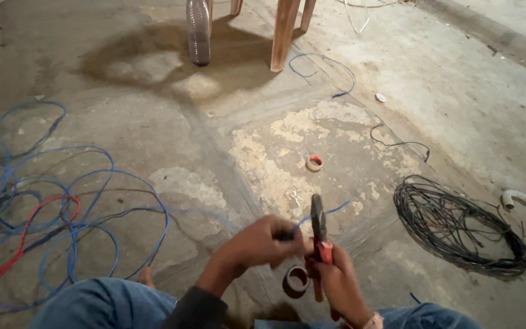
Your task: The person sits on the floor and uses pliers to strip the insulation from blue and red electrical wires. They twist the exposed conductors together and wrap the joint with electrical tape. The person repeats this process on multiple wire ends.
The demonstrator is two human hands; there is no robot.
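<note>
Red-handled pliers [319, 234] stand upright, jaws on a thin blue wire [330, 211].

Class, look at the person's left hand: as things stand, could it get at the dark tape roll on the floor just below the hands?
Probably yes. The dark tape roll lies close below the left hand with bare floor between, but that hand is gripping the blue wire and must release it first.

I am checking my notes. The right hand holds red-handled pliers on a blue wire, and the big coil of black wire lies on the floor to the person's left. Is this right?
Not quite. The head view shows the coil of black wire on the floor to the person's right, not left. The rest holds: the right hand grips red-handled pliers on the blue wire.
</note>
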